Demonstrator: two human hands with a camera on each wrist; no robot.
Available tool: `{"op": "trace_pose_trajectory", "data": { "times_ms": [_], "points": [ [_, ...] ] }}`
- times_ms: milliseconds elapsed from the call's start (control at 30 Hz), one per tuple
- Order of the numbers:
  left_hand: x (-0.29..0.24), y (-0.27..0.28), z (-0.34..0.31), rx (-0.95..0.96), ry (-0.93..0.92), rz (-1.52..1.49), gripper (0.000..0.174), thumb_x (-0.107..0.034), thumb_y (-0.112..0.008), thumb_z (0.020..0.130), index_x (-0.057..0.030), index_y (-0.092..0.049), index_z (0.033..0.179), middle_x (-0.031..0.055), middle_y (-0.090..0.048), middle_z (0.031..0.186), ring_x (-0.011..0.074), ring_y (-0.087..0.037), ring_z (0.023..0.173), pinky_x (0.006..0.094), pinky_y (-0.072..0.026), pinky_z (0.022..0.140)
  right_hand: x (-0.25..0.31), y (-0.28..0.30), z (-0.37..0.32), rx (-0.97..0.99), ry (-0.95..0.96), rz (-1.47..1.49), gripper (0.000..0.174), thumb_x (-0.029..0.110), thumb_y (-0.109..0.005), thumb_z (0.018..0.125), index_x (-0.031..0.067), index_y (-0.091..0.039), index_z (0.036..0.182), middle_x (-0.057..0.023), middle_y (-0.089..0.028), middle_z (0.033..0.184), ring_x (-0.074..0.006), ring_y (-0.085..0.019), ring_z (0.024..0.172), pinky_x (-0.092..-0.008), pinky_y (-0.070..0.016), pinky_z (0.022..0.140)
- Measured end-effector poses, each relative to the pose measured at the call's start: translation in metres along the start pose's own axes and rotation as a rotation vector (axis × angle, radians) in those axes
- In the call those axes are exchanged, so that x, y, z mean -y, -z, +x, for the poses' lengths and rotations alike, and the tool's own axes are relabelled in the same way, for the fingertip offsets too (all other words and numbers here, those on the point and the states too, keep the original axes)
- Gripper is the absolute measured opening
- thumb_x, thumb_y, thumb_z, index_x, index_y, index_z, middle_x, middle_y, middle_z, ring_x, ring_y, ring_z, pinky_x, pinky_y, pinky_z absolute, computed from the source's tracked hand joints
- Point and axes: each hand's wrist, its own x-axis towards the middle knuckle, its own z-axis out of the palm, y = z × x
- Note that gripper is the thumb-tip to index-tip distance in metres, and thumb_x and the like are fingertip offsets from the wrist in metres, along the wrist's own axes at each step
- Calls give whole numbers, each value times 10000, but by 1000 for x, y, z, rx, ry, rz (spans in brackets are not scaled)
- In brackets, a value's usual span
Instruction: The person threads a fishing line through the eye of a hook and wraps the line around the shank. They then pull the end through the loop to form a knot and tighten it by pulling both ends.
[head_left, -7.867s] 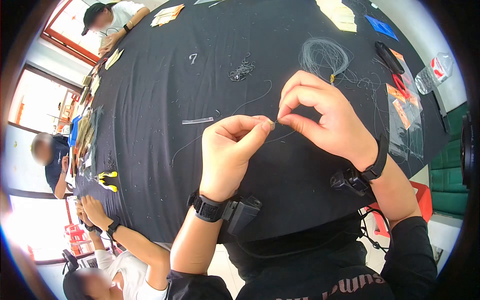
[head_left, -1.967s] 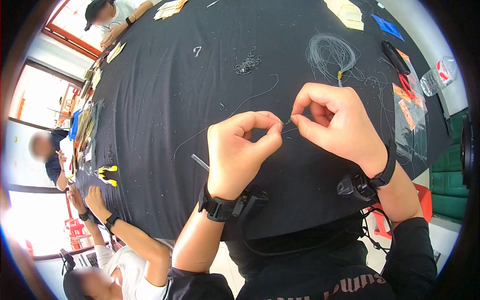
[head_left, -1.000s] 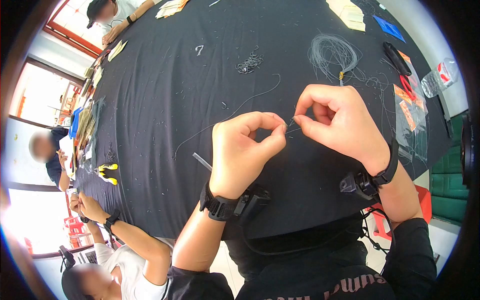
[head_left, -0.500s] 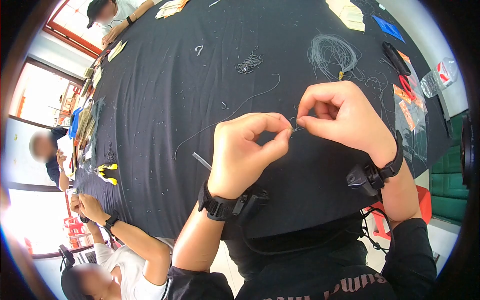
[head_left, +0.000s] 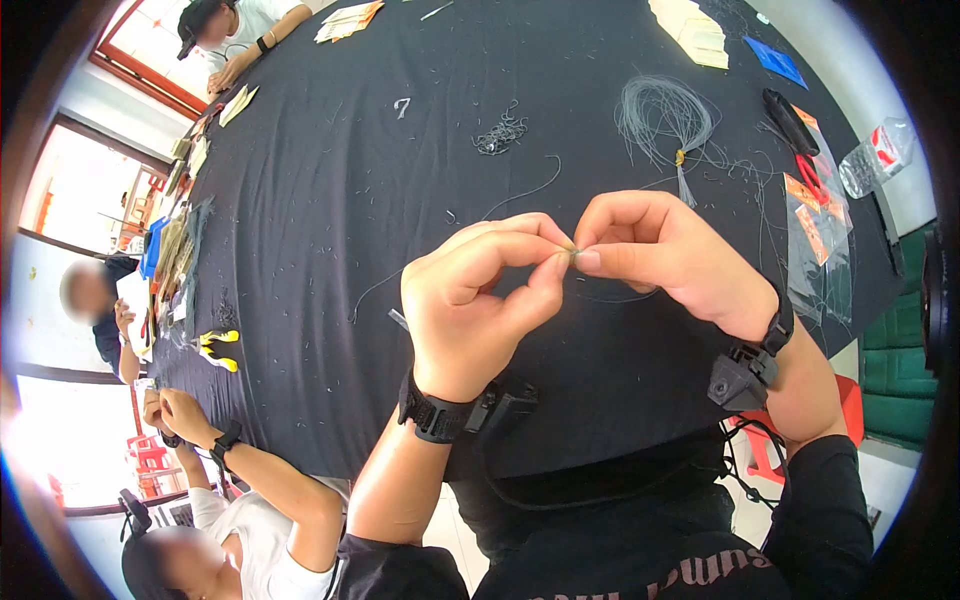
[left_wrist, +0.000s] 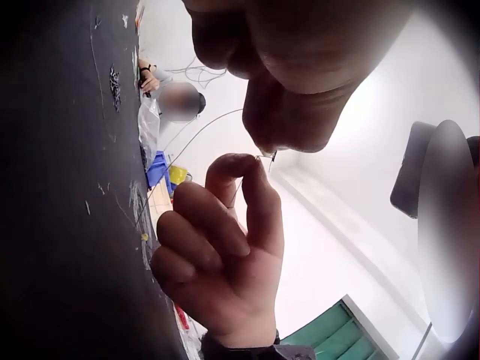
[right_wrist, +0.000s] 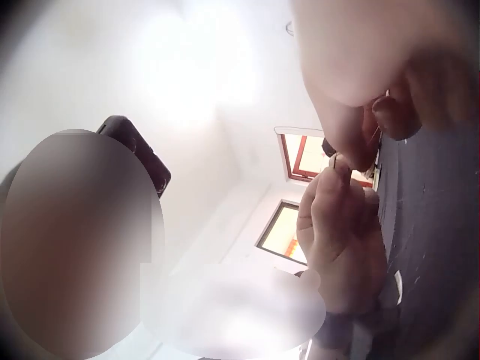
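My left hand [head_left: 475, 305] pinches a tiny item, too small to identify, between thumb and index finger. My right hand [head_left: 685, 262] pinches at the same spot, its fingertips against the left ones. In the left wrist view a small thin dark piece [left_wrist: 272, 157] shows between the fingertips, with a fine line [left_wrist: 196, 137] curving away from the left fingers. On the black cloth a grey line [head_left: 376, 290] runs out from behind the left hand. Beyond the hands lie a pile of small dark hooks [head_left: 500, 134] and a coil of thin line [head_left: 664, 112] tied in yellow.
At the right are a red-handled tool [head_left: 808, 176], clear bags [head_left: 832, 281] and a bottle [head_left: 868, 166]. Cards [head_left: 690, 32] and a blue packet [head_left: 775, 61] lie at the back. Yellow-handled pliers [head_left: 219, 350] lie left. Other people sit around the table.
My right hand has moved left and slightly down, closing the small gap between the fingertips. My left hand has shifted slightly left. Earlier, a thin line or piece showed between the two pinches.
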Motion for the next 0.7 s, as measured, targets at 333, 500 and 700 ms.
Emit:
{"op": "trace_pose_trajectory", "data": {
  "times_ms": [333, 500, 700],
  "points": [
    [9, -1, 4, -65, -160, 276, 130, 28, -755, 701, -40, -672, 774, 46, -730, 839, 178, -649, 666, 272, -511, 616, -15, -15, 0, -266, 360, -454, 54, 91, -734, 869, 51, -699, 879, 61, -461, 562, -21, -375, 517, -231, -284, 486],
    [8, 2, 5, 52, -161, 353, 82, -1, -743, 761, -34, -711, 828, 81, -747, 895, 168, -712, 798, 262, -535, 706, -10, -8, 1, -256, 540, -725, 70, 42, -743, 815, 47, -693, 862, -9, -483, 570, -80, -414, 496, -260, -309, 481],
    [8, 0, 7, 112, -207, 301, 115, 0, -755, 728, -41, -679, 803, 54, -738, 870, 197, -691, 734, 285, -530, 669, -6, 0, 3, -249, 614, -705, 106, -41, -752, 765, 25, -710, 836, -6, -617, 674, -57, -483, 517, -230, -336, 483]
  ]
}}
